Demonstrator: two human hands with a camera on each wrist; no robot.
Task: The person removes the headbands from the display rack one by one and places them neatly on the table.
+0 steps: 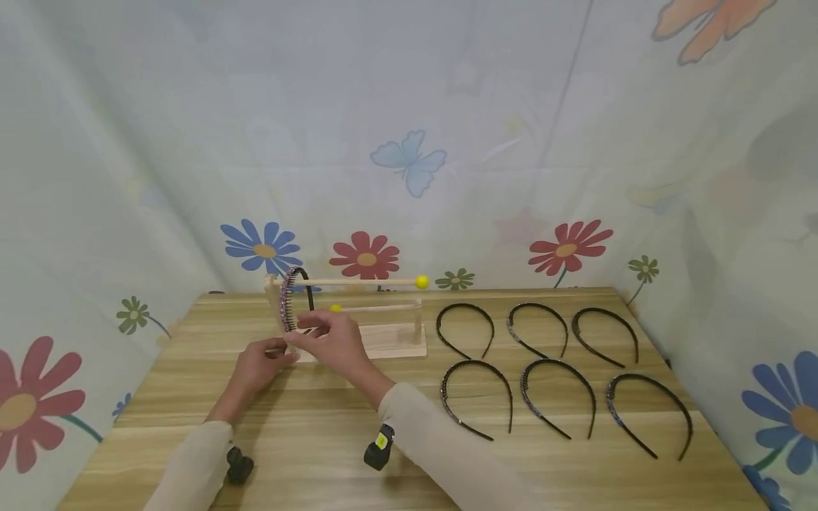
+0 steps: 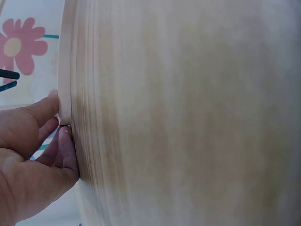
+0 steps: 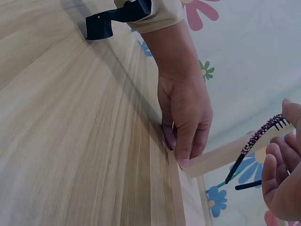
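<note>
A black headband (image 1: 285, 301) with a beaded band and comb teeth hangs on the upper rod of a wooden stand (image 1: 396, 344), close to the left post. My right hand (image 1: 335, 344) holds its lower part, thumb against the beaded side; the fingers partly cover it. In the right wrist view, the headband's beads (image 3: 258, 136) run up to the thumb, and its thin ends stick out below. My left hand (image 1: 258, 365) grips the left front corner of the stand's base, the thumb at the front edge in the left wrist view, where the base (image 2: 66, 61) shows edge-on.
Several black headbands (image 1: 486, 365) lie in two rows on the wooden table (image 1: 307, 440), right of the stand. Yellow balls cap the upper rod (image 1: 422, 282) and the lower rod (image 1: 335, 309). A flower-printed curtain (image 1: 409, 92) rises behind the table.
</note>
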